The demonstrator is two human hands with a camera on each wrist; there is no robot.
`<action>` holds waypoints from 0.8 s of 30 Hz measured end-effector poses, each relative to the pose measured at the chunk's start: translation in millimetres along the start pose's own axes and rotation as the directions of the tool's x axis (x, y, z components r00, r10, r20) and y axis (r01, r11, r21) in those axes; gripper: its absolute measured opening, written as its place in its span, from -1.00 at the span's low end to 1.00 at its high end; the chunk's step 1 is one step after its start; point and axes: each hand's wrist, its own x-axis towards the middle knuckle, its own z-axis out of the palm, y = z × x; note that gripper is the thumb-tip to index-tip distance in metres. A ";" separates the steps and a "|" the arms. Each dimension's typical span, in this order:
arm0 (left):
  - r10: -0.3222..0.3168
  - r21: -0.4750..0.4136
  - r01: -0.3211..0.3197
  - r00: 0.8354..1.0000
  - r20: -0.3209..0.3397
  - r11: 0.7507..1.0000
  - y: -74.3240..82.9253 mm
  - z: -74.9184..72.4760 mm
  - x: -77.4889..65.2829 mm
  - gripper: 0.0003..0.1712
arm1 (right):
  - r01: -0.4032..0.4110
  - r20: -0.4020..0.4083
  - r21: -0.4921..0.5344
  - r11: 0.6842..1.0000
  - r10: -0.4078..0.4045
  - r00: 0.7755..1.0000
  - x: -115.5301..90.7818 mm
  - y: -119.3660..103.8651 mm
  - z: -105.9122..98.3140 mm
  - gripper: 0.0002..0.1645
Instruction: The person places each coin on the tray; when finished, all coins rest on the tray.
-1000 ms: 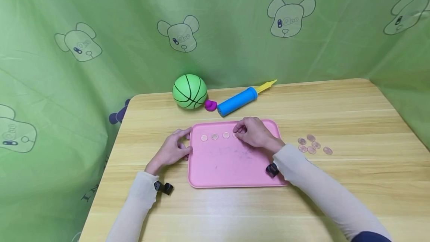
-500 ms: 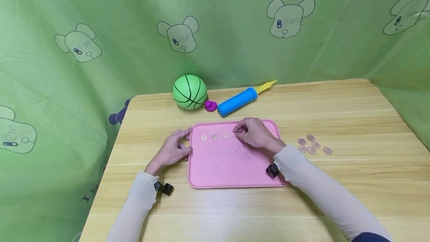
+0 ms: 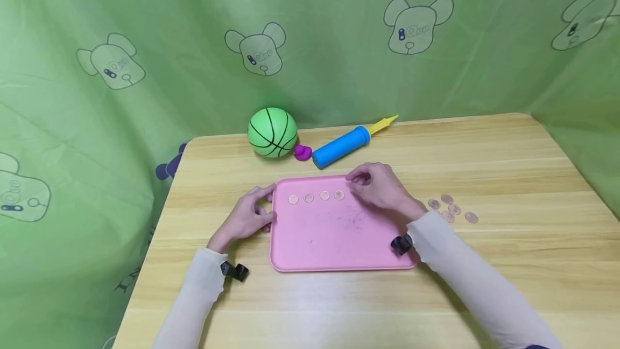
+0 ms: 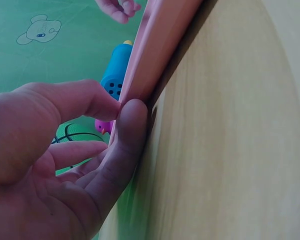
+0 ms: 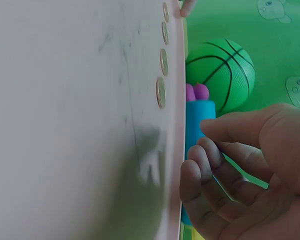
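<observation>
1. Support: a pink, rectangular, low-rimmed tray (image 3: 310,252) is lying flat on a pale wood-grained table (image 3: 339,306).
2. Row: four flat, round, copper-coloured coins (image 3: 324,195) are lying apart from one another in a line inside the tray's far edge, starting near its left end.
3. Supply: further loose copper-coloured coins (image 3: 454,209) are lying on the table beyond the tray's right side, the right sleeve (image 3: 431,236) partly covering them.
4. Left hand (image 3: 244,217): its thumb and bent fingers are gripping the tray's left rim.
5. Right hand (image 3: 380,185): it is hovering at the far rim, right of the row, its fingers loosely curled, thumb slightly apart; no coin is showing between them. Contact with the rim cannot be told.
6. Step: the work is apparently standing between placements, the fourth coin looking settled.
7. Next move: it is probably calling for the right hand to reach the supply, pinch one coin by its thin edge and continue the line evenly, the left hand steadying the tray.
</observation>
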 end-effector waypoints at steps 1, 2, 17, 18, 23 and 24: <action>0.000 -0.001 0.000 1.000 0.001 1.000 0.2 -0.1 -0.2 -0.09 | -0.009 -0.004 0.003 1.000 0.009 1.000 -2.1 1.6 -2.9 -0.76; -0.001 -0.003 0.001 1.000 0.001 1.000 0.3 -0.1 -0.5 -0.09 | -0.016 -0.007 0.009 1.000 0.016 1.000 -4.6 3.0 -5.8 -0.75; 0.006 -0.007 -0.006 1.000 -0.002 1.000 -1.0 0.2 -0.7 -0.09 | -0.118 -0.050 -0.053 0.992 0.115 0.992 -40.3 35.6 -60.0 -0.68; 0.008 -0.005 -0.008 1.000 -0.002 1.000 -0.7 0.0 -0.3 -0.09 | -0.114 -0.057 -0.066 0.991 0.110 0.992 -42.7 39.0 -63.4 -0.68; 0.005 -0.006 -0.005 1.000 -0.005 1.000 -0.4 0.1 -0.2 -0.09 | -0.099 -0.069 -0.132 0.986 0.091 0.993 -54.4 55.4 -80.0 -0.68; 0.004 -0.005 -0.004 1.000 -0.004 1.000 -0.4 0.1 -0.3 -0.09 | -0.102 -0.068 -0.140 0.985 0.093 0.993 -56.7 58.2 -83.1 -0.67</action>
